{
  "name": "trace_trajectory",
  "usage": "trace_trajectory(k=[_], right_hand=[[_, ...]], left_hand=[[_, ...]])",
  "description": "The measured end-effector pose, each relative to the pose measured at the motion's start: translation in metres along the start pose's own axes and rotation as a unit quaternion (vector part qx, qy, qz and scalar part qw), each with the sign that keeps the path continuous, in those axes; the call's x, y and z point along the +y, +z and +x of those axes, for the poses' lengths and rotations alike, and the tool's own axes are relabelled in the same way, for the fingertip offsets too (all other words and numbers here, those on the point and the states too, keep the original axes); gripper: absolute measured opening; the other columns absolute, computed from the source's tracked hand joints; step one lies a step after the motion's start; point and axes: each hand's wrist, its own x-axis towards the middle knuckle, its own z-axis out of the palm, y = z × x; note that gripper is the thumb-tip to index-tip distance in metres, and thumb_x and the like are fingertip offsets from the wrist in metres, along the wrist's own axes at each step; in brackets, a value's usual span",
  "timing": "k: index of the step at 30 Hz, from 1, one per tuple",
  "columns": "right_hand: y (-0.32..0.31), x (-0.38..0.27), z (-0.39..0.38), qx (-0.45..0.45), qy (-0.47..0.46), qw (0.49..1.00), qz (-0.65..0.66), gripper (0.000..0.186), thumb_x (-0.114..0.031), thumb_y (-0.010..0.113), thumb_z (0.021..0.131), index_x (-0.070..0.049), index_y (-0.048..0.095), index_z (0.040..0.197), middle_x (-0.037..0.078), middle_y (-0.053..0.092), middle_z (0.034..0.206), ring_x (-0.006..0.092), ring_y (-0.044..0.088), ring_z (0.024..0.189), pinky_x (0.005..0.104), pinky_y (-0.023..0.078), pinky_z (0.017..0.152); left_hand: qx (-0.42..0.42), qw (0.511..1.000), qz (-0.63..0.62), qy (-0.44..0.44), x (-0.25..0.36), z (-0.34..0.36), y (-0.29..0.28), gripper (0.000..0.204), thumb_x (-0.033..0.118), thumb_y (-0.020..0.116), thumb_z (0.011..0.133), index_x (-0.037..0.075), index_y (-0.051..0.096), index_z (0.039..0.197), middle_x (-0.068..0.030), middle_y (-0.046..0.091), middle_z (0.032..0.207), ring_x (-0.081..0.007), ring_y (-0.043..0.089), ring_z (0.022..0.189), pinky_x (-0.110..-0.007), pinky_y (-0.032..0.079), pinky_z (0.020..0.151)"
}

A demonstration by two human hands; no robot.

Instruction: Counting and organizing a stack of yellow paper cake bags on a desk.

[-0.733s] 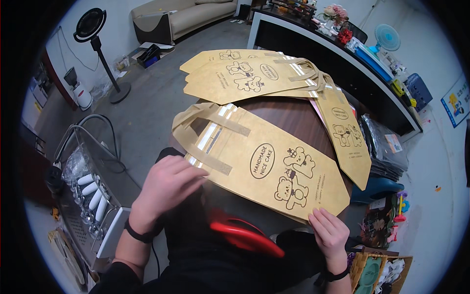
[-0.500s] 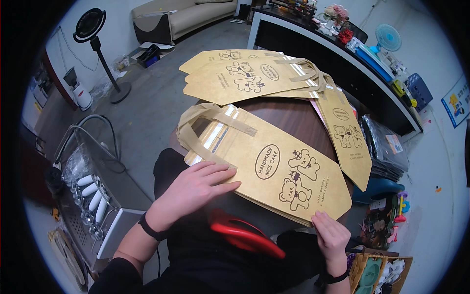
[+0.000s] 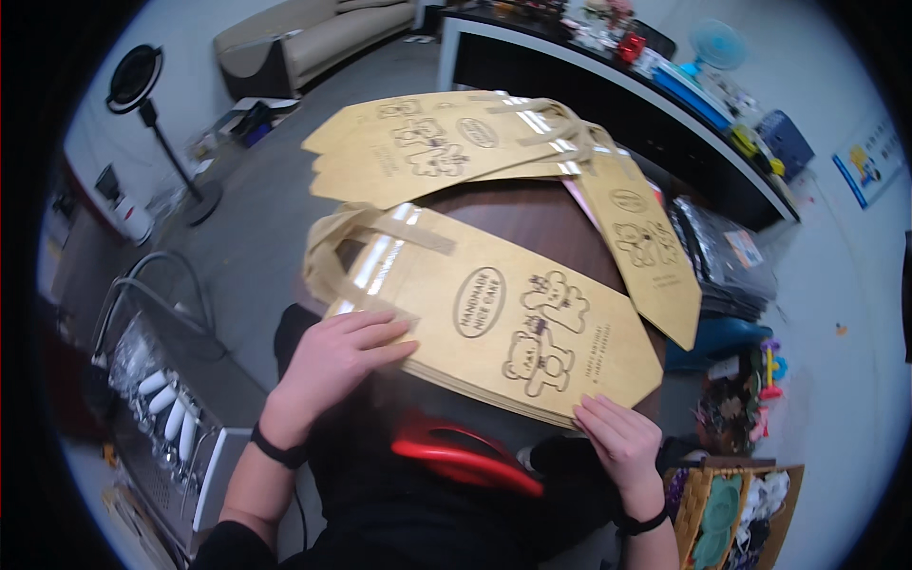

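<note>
Flat brown paper bags [image 3: 446,275] lie stacked slantwise in the middle of the frame, their layered edges showing along the lower side. The top one bears an oval of lettering and two line-drawn bears; its fabric handle [image 3: 332,249] loops past the left end, next to a shiny pale strip. The left hand [image 3: 337,359], palm down with fingers extended and slightly parted, rests its fingertips on the stack's lower left edge; whether it grips is unclear. The right hand [image 3: 622,439], half closed with fingers close together, touches the lower right edge; its thumb is hidden, so a pinch cannot be confirmed. Under the stack is a dark brown table [image 3: 532,220]. Similar bags fan out across the upper middle [image 3: 380,176], and another pile [image 3: 655,256] slants at right. Below centre is a blurred red object [image 3: 465,458]. A black counter [image 3: 551,90] crosses the upper right; a beige sofa [image 3: 332,52] stands upper left.
</note>
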Motion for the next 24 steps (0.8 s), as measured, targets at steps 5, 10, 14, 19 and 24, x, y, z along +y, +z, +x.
trace_trajectory(k=[5,10,14,19,24], right_hand=[[-0.005,0.0,0.012,-0.02,-0.008,1.0,0.007,0.025,-0.025,0.101,0.103,-0.018,0.097,0.127,0.003,0.096,0.128,0.0266,0.094,0.117,0.0389,0.075,0.094],[-0.027,0.041,0.053,-0.008,0.051,0.998,0.047,0.023,-0.024,0.098,0.107,-0.011,0.096,0.126,0.01,0.096,0.124,0.0312,0.093,0.115,0.0409,0.075,0.099],[-0.017,0.118,0.094,-0.055,0.271,0.952,0.13,0.034,-0.026,0.089,0.114,-0.002,0.09,0.139,0.021,0.092,0.135,0.0411,0.089,0.126,0.0458,0.071,0.109],[0.027,0.201,0.127,-0.175,0.253,0.951,-0.021,0.075,-0.048,0.093,0.112,0.003,0.075,0.164,0.028,0.081,0.16,0.0436,0.078,0.149,0.049,0.062,0.127],[0.045,0.208,0.145,-0.25,0.246,0.935,-0.052,0.089,-0.062,0.092,0.104,0.003,0.075,0.163,0.03,0.08,0.161,0.0461,0.077,0.151,0.0533,0.063,0.126]], left_hand=[[-0.02,1.0,-0.001,-0.01,-0.013,-0.014,0.0,0.038,0.016,0.088,0.099,0.021,0.092,0.137,-0.0027,0.089,0.155,-0.0295,0.082,0.147,-0.047,0.068,0.121],[-0.026,0.999,-0.027,0.027,0.006,-0.003,-0.007,0.054,0.023,0.096,0.1,0.021,0.086,0.153,-0.0074,0.079,0.17,-0.034,0.074,0.159,-0.055,0.059,0.135],[-0.071,0.994,-0.073,0.041,0.01,0.008,-0.002,0.068,0.03,0.095,0.103,0.021,0.077,0.168,-0.011,0.069,0.182,-0.0365,0.065,0.17,-0.061,0.052,0.142],[-0.104,0.992,-0.062,0.033,0.0,0.0,0.0,0.081,0.041,0.097,0.101,0.027,0.072,0.177,-0.0094,0.064,0.188,-0.0374,0.06,0.174,-0.063,0.047,0.146],[-0.078,0.994,-0.074,0.036,0.012,0.001,-0.031,0.067,0.042,0.091,0.109,0.028,0.075,0.173,-0.0094,0.07,0.181,-0.0356,0.065,0.17,-0.062,0.049,0.145]])
